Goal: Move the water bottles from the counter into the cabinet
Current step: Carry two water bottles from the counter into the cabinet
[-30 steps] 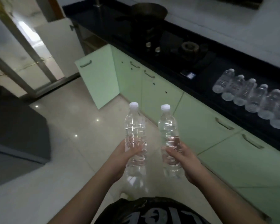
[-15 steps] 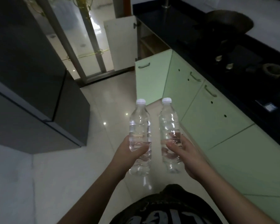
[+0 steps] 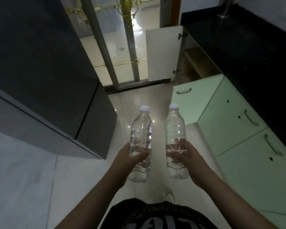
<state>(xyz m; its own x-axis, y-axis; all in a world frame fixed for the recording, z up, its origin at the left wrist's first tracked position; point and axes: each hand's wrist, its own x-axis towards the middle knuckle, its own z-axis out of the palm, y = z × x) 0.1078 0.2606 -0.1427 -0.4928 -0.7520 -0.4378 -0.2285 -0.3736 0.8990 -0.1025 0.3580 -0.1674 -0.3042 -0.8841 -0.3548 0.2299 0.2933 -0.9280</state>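
Note:
I carry two clear water bottles with white caps, both upright over the floor. My left hand [image 3: 127, 160] grips the left bottle [image 3: 141, 129] around its lower half. My right hand [image 3: 191, 160] grips the right bottle [image 3: 175, 128] the same way. Ahead on the right, an open cabinet [image 3: 195, 63] under the black counter [image 3: 248, 52] shows a wooden shelf inside. Its white door [image 3: 163, 53] is swung wide open, and a green door [image 3: 193, 103] nearer me also stands open.
Green cabinet fronts [image 3: 248, 146] with metal handles line the right side. A tall dark grey fridge [image 3: 45, 66] stands on the left. A glass door with gold trim [image 3: 116, 38] is straight ahead. Pale floor tiles [image 3: 139, 96] run between them.
The view has turned left along the counter. The row of bottles and the stove have left the frame, and the open cabinet is now nearer and more central. Both hands still hold their bottles.

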